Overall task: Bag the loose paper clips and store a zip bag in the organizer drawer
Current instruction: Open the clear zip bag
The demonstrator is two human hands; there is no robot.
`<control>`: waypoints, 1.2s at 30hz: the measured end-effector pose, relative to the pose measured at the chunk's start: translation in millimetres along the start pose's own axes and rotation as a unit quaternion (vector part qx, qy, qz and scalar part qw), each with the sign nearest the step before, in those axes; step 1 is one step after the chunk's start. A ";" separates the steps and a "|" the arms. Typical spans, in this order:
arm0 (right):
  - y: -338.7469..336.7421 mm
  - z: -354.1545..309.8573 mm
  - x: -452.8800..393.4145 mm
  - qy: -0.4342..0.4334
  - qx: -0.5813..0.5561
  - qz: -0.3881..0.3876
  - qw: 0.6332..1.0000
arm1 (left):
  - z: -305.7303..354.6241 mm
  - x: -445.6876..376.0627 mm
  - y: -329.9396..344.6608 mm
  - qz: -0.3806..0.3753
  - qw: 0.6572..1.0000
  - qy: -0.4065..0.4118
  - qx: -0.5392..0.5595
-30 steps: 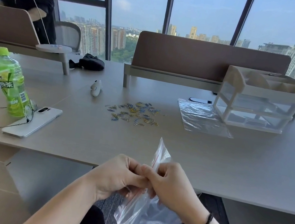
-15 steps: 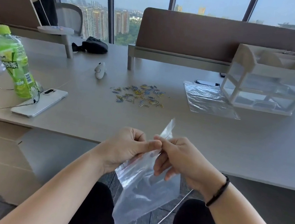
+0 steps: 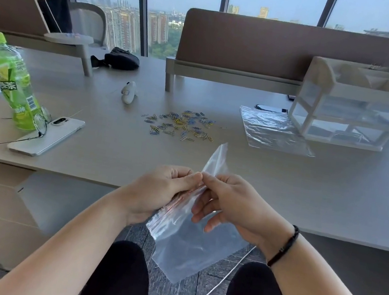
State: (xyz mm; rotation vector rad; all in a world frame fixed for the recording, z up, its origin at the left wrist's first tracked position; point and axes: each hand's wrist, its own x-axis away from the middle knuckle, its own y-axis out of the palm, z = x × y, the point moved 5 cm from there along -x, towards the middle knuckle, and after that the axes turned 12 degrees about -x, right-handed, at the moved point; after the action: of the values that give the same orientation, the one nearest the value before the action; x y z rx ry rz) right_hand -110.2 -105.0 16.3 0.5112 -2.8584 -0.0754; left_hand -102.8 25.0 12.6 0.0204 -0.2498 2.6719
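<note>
A clear zip bag [image 3: 190, 244] hangs in front of the desk edge, above my lap. My left hand [image 3: 159, 192] and my right hand [image 3: 233, 202] both pinch its top strip, thumbs close together at the mouth. A corner of the bag sticks up between them. Loose coloured paper clips [image 3: 181, 125] lie scattered on the desk beyond my hands. A second clear zip bag [image 3: 273, 131] lies flat to their right. Behind it stands the white organizer [image 3: 354, 104] with clear drawers, all pushed in.
A green drink bottle [image 3: 10, 81] stands at the left on the grey desk [image 3: 307, 193], beside a white phone [image 3: 47, 136] and glasses. A small white device [image 3: 128, 92] and a black pouch [image 3: 121, 58] lie farther back. A person stands at the far left.
My hands stay on the bag's top strip, and my right fingers have spread apart lower on the bag. The view has tilted down a little since one second ago.
</note>
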 end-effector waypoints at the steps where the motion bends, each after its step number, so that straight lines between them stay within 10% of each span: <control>1: 0.9 -0.1 -0.4 0.000 0.002 -0.006 1.000 | -2.3 -1.2 -0.9 -0.005 1.000 -0.004 0.003; 22: 13.4 12.6 -9.8 0.019 0.070 0.015 0.997 | -8.2 1.5 -20.9 0.134 0.960 -0.004 -0.248; 30: -3.8 -1.6 -5.0 -0.148 0.322 0.173 0.919 | -17.9 2.1 -19.7 0.065 0.994 -0.091 -0.016; 36: 9.6 5.5 -19.3 -0.123 0.219 0.056 0.966 | -16.3 3.2 -12.2 0.012 0.996 -0.093 0.007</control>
State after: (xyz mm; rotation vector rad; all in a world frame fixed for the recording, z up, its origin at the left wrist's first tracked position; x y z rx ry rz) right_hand -97.1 -89.2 7.6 0.4410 -3.1478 0.5619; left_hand -99.9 40.1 -1.1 0.2737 -0.2918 2.6965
